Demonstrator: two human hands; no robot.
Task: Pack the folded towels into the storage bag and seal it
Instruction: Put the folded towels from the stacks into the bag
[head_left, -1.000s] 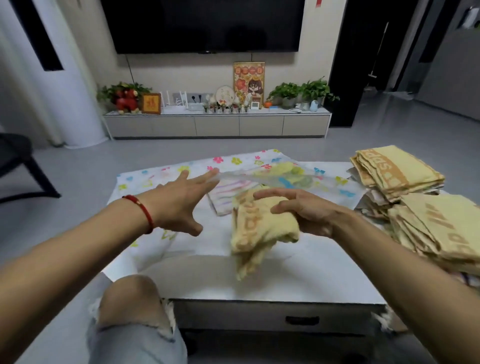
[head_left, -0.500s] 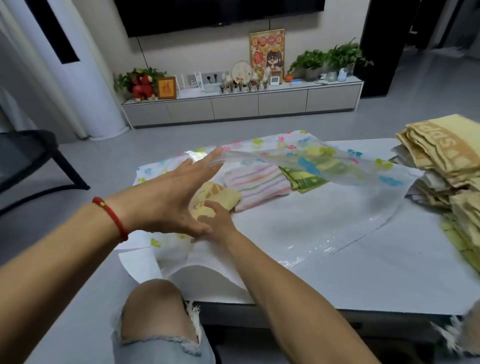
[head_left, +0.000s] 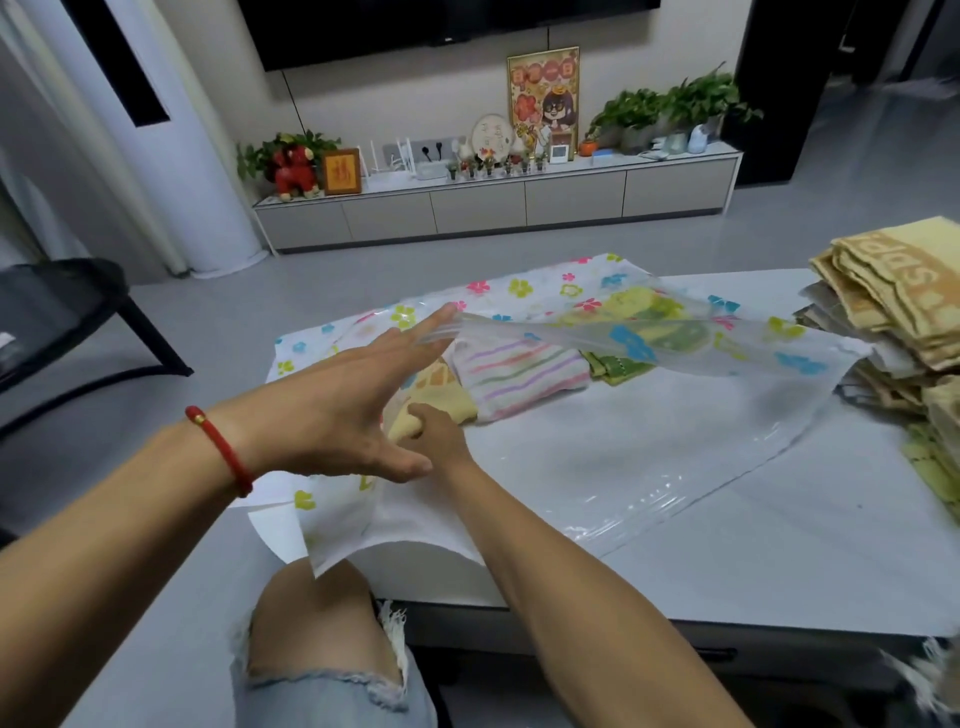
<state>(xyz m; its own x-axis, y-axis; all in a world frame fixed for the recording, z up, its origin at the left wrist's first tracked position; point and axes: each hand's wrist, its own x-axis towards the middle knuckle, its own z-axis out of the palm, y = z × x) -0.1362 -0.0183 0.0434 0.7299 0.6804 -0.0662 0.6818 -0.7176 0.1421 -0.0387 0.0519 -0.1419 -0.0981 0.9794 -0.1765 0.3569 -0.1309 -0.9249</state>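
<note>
Inside storage bag (head_left: 649, 447), right hand (head_left: 441, 436) on yellow towel (head_left: 436, 400)

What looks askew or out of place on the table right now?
The towel stack at the table's right edge looks ragged, its layers splayed unevenly. The storage bag's near corner hangs over the front edge. No spill or damage is visible.

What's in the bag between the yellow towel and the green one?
In the head view, a striped towel lies between the yellow towel, which the right hand holds, and the green towel.
</note>
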